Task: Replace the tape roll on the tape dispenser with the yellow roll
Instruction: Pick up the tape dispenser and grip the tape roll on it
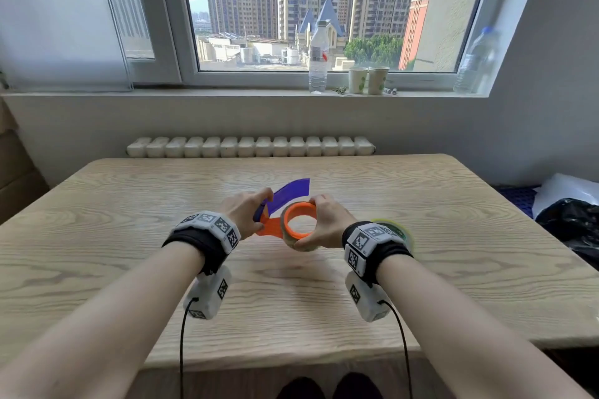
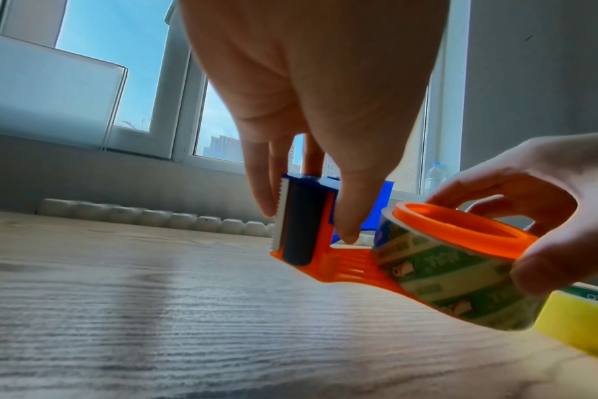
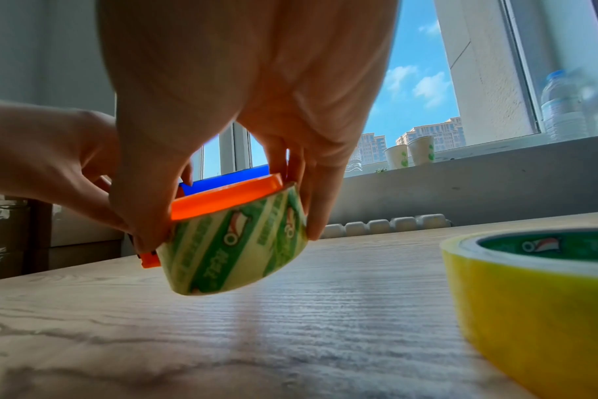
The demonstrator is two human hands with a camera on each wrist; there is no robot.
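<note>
Surface (image 1: 129, 236) of pale wood lies under both hands. The tape dispenser (image 2: 328, 259) is orange with a blue flap, and it is held just above the surface between the two hands. The left hand (image 1: 241, 215) pinches its front end, with fingers (image 2: 260, 183) by the toothed blade and dark roller. The right hand (image 1: 327, 223) is curled around the tape roll (image 3: 236, 243) that sits on the dispenser's orange hub, thumb on one side and fingers on the other. This roll is see-through with green stripes and a small red and white picture. It has writing on it, but it is too blurry to read. The yellow roll (image 3: 536, 291) lies flat on the surface just to the right of the right hand, not touching it. It is bright yellow outside and green inside the ring, with a small round logo there.
</note>
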